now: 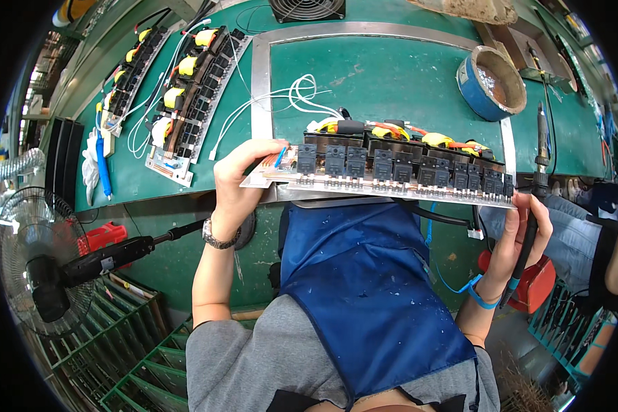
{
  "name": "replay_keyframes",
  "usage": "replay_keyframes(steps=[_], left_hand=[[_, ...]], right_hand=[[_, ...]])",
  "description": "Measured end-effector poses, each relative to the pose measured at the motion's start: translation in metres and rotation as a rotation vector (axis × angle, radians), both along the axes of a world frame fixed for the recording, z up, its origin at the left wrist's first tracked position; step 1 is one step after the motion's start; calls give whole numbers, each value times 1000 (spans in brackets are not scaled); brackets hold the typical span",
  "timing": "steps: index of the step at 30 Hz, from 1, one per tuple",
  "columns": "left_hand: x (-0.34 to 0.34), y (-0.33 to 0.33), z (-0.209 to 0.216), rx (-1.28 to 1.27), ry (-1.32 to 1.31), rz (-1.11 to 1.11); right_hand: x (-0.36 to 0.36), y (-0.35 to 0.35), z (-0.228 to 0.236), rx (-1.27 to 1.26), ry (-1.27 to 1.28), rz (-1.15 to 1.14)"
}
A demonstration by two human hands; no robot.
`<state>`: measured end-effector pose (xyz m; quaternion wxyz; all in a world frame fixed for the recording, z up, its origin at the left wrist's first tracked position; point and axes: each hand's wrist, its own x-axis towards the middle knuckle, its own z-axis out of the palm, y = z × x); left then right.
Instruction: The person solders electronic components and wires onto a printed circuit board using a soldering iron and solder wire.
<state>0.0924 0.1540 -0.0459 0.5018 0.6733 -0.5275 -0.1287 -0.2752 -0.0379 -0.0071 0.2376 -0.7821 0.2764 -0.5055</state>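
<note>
In the head view, the left hand (242, 168) was clamped on the left end of the circuit board (391, 168), held up over the near edge of the table (378, 75). The right hand (532, 223) was closed on a soldering iron (530, 237), its fingertips at the board's right end; whether they pinched it was hard to tell. The board's underside was hidden, and its yellow coils (436, 139) showed only partly behind the black parts. A fan (309, 8) was cut off at the top.
</note>
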Motion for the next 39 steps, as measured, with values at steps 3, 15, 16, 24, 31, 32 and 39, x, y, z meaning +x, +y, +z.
replay_keyframes(steps=[3,15,16,24,31,32,39], left_hand=[[2,0,-5,-62,28,-13],[45,-69,146,-110,159,-113],[55,-80,185,57,77,-129],[-48,-150,303,133,-1017,-542],[-178,-186,211,163,-1256,-560],[-199,-189,185,14,-1174,-602],[-259,-200,104,-91,-1064,-375]], right_hand=[[2,-1,-1,37,-45,5],[47,-38,21,434,-250,-24],[53,-37,20,446,-206,45],[32,-31,24,324,-355,37],[17,-32,24,261,-671,-236],[16,-30,22,229,-630,-246],[15,-21,1,319,-444,-362]])
